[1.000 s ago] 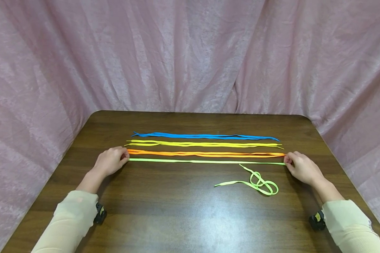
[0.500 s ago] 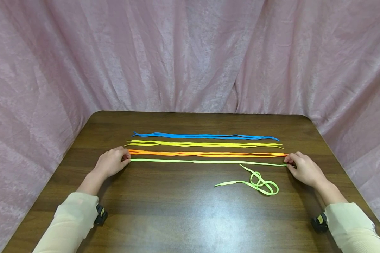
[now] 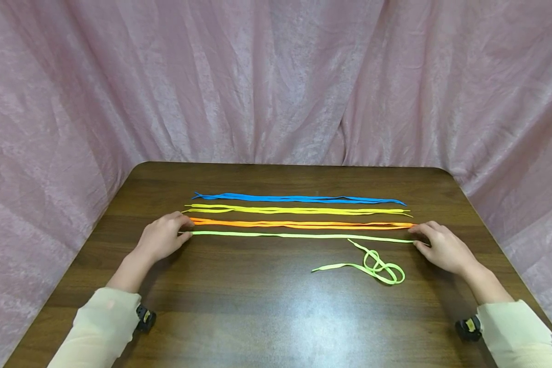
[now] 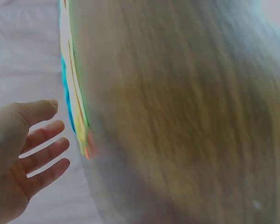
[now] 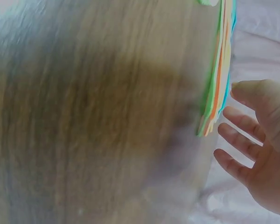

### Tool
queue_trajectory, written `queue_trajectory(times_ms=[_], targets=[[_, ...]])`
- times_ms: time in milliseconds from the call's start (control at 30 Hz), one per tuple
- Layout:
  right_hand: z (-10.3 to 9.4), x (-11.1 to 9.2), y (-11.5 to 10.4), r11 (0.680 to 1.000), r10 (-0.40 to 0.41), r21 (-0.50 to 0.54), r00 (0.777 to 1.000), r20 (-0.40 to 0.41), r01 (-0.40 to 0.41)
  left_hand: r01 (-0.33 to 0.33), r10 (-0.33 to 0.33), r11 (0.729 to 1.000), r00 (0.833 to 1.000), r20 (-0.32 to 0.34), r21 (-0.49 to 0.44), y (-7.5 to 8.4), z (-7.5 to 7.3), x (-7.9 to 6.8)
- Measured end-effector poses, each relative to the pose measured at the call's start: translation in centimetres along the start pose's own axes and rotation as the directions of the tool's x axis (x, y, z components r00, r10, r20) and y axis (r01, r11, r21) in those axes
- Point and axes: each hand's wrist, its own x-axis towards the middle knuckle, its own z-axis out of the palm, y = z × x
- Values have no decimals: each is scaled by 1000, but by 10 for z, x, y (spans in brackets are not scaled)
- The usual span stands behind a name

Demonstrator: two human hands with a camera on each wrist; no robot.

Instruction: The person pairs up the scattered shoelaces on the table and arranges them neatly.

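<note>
A light green shoelace [image 3: 280, 235] lies stretched straight across the table, nearest of the four coloured rows to the person. At its left end is my left hand [image 3: 162, 236], thumb parted from the fingers. The left wrist view shows this hand [image 4: 28, 154] with spread fingers and nothing between them. My right hand [image 3: 443, 248] is at the lace's other end; in the right wrist view its fingers [image 5: 240, 142] are apart too, holding nothing. Just beyond lie orange laces [image 3: 299, 224], close to the fingertips of both hands. A second green lace [image 3: 372, 268] lies loosely looped in front, toward the right.
Yellow laces [image 3: 294, 209] and blue laces [image 3: 299, 198] run parallel farther back on the brown wooden table [image 3: 239, 317]. A pink curtain [image 3: 276, 82] hangs behind the table and at both sides.
Both hands have loosened from pinching the straight green lace's ends; their thumbs and fingers now stand apart. The lace stays stretched in nearly the same place. The other laces have not moved.
</note>
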Motion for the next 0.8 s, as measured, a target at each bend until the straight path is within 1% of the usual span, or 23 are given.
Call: queue_trajectory(times_ms=[100,267,400,500,600,667,800], targets=[[-2,1,-7,1000,6,3,1000,12,-6,-50,50,999,998,-30,7,11,-1,3],[-3,4,-17,999,-32,10,999,-4,32,-131,132,991,989,-60,29,34,-2,9],[-1,5,-23,999,-52,10,998,-25,52,-185,186,983,981,-52,23,53,-1,14],[0,6,-27,998,-66,12,997,-30,67,-226,227,974,974,-31,12,68,4,17],[0,6,-31,996,-86,15,996,-20,86,-277,277,961,961,-11,10,82,11,20],[1,6,-35,995,-100,18,995,-9,100,-314,314,949,949,-1,8,93,15,23],[2,7,-41,991,-129,23,992,-3,129,-395,394,919,919,14,12,114,24,30]])
